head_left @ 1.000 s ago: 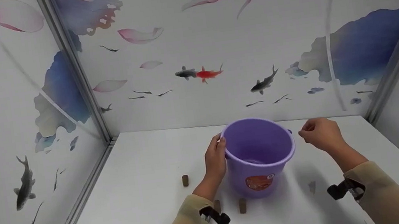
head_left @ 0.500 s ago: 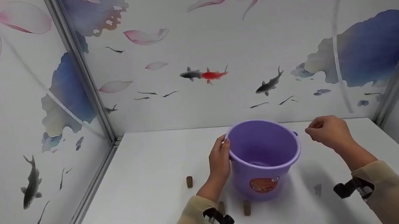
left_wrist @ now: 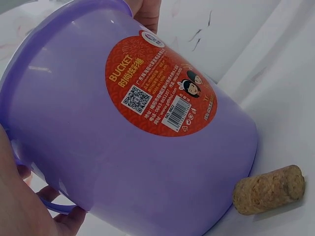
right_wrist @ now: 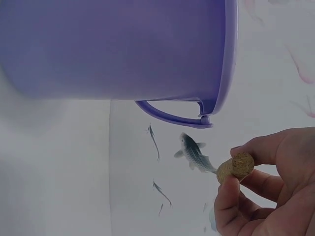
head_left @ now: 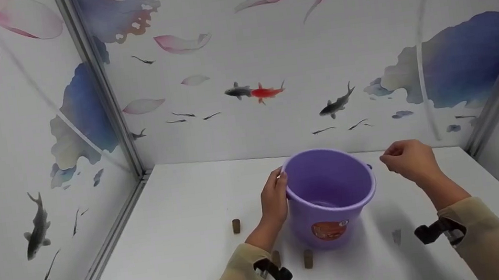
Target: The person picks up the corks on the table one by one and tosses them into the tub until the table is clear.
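A purple bucket (head_left: 298,220) with a red oval label (left_wrist: 157,88) stands upright on the white table. My left hand (head_left: 274,199) holds its left side just below the rim, with fingers by the purple handle (left_wrist: 59,207) in the left wrist view. To the right of the bucket, my right hand (head_left: 410,162) is raised at about rim height, apart from it. A cork (right_wrist: 238,167) is pinched between its thumb and fingers in the right wrist view; the head view hides that cork. The bucket's inside appears bare where it shows.
One cork (head_left: 236,226) stands left of the bucket. Another cork (head_left: 308,259) is in front of it, and a third cork (head_left: 276,258) is partly hidden by the left wrist. A small grey patch (head_left: 397,236) lies at the right. Printed walls (head_left: 248,130) enclose the table.
The head view has shifted slightly, moving the scene a little to the right in the picture. My right hand has risen slightly; the left hand keeps its hold on the bucket.
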